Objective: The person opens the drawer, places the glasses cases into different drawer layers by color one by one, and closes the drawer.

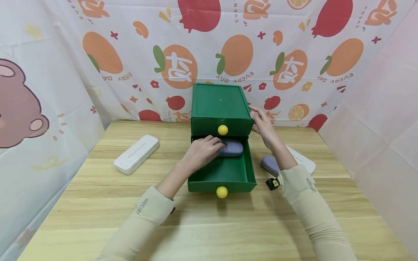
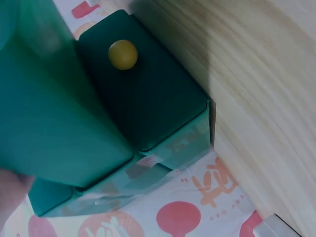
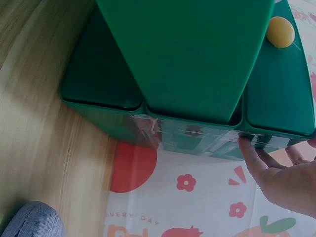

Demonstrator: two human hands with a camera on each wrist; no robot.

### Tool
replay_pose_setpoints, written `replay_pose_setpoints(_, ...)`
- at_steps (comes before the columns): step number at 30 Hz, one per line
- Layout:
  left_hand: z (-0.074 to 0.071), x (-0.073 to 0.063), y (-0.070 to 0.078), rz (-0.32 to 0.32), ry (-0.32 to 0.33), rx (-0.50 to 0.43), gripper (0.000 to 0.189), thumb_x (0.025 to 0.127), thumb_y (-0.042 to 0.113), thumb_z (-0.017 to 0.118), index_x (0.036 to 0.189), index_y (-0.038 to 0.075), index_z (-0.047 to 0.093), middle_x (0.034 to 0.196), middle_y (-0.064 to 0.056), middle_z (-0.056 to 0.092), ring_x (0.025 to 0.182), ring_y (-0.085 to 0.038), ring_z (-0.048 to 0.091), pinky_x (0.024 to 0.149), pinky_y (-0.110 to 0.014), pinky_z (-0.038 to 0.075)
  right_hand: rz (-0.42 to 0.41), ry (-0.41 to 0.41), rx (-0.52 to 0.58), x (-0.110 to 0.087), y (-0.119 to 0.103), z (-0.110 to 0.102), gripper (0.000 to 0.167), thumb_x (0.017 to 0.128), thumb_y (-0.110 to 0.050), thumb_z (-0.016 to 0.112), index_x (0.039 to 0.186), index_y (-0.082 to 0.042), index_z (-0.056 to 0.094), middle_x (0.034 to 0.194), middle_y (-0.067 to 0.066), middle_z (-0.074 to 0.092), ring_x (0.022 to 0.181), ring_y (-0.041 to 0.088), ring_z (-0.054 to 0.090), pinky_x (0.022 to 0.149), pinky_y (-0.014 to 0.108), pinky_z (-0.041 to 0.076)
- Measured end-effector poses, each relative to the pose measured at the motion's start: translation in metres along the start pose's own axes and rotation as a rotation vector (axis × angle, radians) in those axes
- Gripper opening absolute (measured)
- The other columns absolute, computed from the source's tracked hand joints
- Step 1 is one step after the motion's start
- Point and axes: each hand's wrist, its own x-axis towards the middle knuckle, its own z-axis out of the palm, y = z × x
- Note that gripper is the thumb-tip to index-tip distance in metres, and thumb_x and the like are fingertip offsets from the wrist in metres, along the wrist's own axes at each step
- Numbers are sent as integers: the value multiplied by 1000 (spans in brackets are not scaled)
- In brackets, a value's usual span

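A green drawer cabinet [image 1: 222, 101] with yellow ball knobs stands at the back of the table. One of its lower drawers [image 1: 225, 172] is pulled out. In it, toward the back, lies a purple-grey glasses case [image 1: 233, 148]. My left hand [image 1: 204, 150] reaches over the drawer's left wall, its curled fingers holding the left end of that case. In the left wrist view only a bit of this hand [image 2: 12, 195] shows, and the case is hidden. Against the cabinet's upper right side, my right hand [image 1: 262, 125] rests its extended fingers [image 3: 254, 158].
A white oblong case [image 1: 137, 154] lies left of the cabinet. Right of it, partly behind my right forearm, are a second purple-grey case [image 1: 269, 164] and another white case [image 1: 302, 159]. A fruit-patterned cloth [image 1: 209, 43] hangs close behind the cabinet.
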Motion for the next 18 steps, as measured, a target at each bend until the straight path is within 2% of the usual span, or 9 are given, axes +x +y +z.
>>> replay_pose_setpoints(3,-12,3,-3,75,187,-117,14,75,7,75,88,5,70,84,-3,65,78,-17,59,68,-26,50,-4,-4,0,1,0,1,47,101,-20,33,145,-5,25,143,18,26,123,34,37,98,49,31)
replay_pose_setpoints(5,-19,6,-8,105,307,-163,11,75,3,73,85,3,69,80,-5,65,76,-19,58,68,-27,50,-6,-3,-1,1,0,1,47,101,-20,33,145,-5,25,143,18,27,122,34,37,98,49,31)
replay_pose_setpoints(7,-24,9,-15,92,410,-197,9,76,1,69,86,1,68,80,-8,65,77,-22,58,70,-29,49,-9,-1,-1,1,0,1,47,101,-20,33,144,-5,25,142,18,27,122,34,37,98,49,31)
replay_pose_setpoints(8,-26,10,-19,64,460,-214,10,77,1,67,87,0,68,81,-9,65,78,-23,58,72,-31,49,-10,1,-2,1,-1,1,47,101,-20,33,144,-5,25,142,18,28,122,34,37,98,49,31)
replay_pose_setpoints(11,-28,13,-31,-91,598,-316,12,79,-3,62,90,-1,67,88,-11,64,86,-27,57,78,-35,45,-7,3,-2,0,-1,0,47,101,-20,33,144,-5,25,142,17,27,123,34,37,98,48,32)
replay_pose_setpoints(14,-29,14,-42,-303,682,-503,17,83,-4,59,99,-3,65,101,-14,62,97,-28,54,88,-38,40,-3,2,-6,0,0,0,47,101,-20,33,145,-5,24,143,17,27,123,34,36,98,48,32)
replay_pose_setpoints(16,-31,14,-48,-465,673,-687,23,87,-1,57,110,-4,61,112,-15,57,106,-28,50,93,-39,36,-2,2,-8,0,0,0,47,101,-20,33,145,-5,24,143,17,26,124,33,36,98,48,32)
replay_pose_setpoints(18,-33,14,-52,-647,595,-896,35,91,6,55,125,-3,51,126,-15,49,116,-26,44,98,-39,32,-3,3,-9,0,0,0,47,101,-20,33,145,-5,25,143,17,26,124,33,36,98,48,32)
